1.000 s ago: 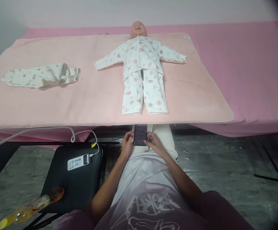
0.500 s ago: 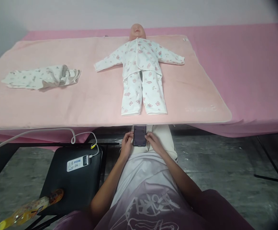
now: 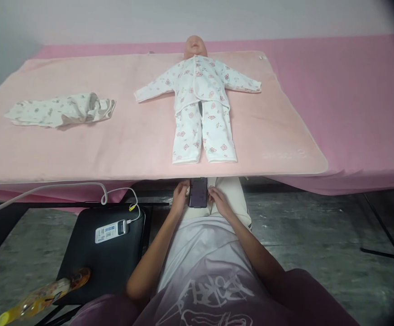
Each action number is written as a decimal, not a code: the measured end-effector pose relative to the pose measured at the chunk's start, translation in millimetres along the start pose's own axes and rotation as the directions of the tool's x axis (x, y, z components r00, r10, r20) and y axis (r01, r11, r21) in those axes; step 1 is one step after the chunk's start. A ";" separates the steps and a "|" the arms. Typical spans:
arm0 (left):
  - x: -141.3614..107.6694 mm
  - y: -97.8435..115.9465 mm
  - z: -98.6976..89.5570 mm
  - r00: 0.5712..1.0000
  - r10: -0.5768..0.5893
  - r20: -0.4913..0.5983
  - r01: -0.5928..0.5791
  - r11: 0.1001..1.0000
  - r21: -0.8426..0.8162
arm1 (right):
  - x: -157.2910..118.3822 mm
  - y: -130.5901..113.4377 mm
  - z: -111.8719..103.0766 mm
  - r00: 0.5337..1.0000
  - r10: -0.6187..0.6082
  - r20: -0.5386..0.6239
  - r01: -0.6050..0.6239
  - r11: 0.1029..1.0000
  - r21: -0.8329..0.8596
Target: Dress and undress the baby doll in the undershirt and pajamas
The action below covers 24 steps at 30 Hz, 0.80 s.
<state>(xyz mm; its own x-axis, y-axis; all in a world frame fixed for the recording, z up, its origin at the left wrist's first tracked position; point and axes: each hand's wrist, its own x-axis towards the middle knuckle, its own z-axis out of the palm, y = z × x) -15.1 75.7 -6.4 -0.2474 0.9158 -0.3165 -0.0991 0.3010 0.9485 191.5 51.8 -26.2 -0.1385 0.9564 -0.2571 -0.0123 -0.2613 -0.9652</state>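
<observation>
One phone (image 3: 198,193), left hand (image 3: 181,196) at its 9 o'clock, right hand (image 3: 218,199) at 3; both curled, grip unclear; dressed doll (image 3: 201,81) at 12.

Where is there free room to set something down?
Free: pale blanket between folded cloth and doll; darker sheet right of blanket. Crowded: the lap, with left hand and right hand beside the phone; stool, with bottle and white device.

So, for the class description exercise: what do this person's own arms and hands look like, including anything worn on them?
The left hand and right hand are bare, without gloves; rings are too small to tell. The forearms are uncovered too. The sleeves are short, loose and plain purple, belonging to a shirt that fades from pale to purple.
</observation>
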 end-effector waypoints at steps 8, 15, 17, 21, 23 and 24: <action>50.4 0.1 24.2 0.996 0.018 -0.091 -0.019 1.000 -0.009 | -3.4 -3.2 -4.7 1.000 -0.016 0.025 0.015 0.999 0.028; 61.4 -11.5 22.0 0.994 0.059 -0.088 -0.062 0.998 -0.032 | -3.2 -3.7 -5.8 0.999 -0.025 0.037 0.023 0.999 0.048; 62.8 -12.2 22.4 0.994 0.063 -0.088 -0.065 0.997 -0.028 | -3.0 -4.4 -5.3 0.999 -0.019 0.038 0.017 0.999 0.049; 63.1 -10.7 22.3 0.994 0.020 -0.111 -0.022 1.000 -0.016 | -4.0 -4.1 -5.9 1.000 -0.016 0.021 0.015 0.999 0.038; 61.4 -10.1 20.8 0.993 -0.025 -0.116 0.024 1.000 -0.016 | -5.4 -2.3 -10.4 1.000 -0.011 -0.017 0.011 1.000 0.026; 60.2 -9.9 19.9 0.993 -0.042 -0.114 0.041 0.999 -0.017 | -6.3 -1.2 -14.6 0.999 -0.010 -0.042 0.011 1.000 0.018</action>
<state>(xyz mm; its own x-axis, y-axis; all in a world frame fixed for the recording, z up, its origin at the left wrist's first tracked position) -9.8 133.2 -34.4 -0.3513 0.8660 -0.3560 -0.1250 0.3334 0.9344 206.8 48.0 -24.1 -0.0963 0.9636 -0.2492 -0.0319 -0.2533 -0.9669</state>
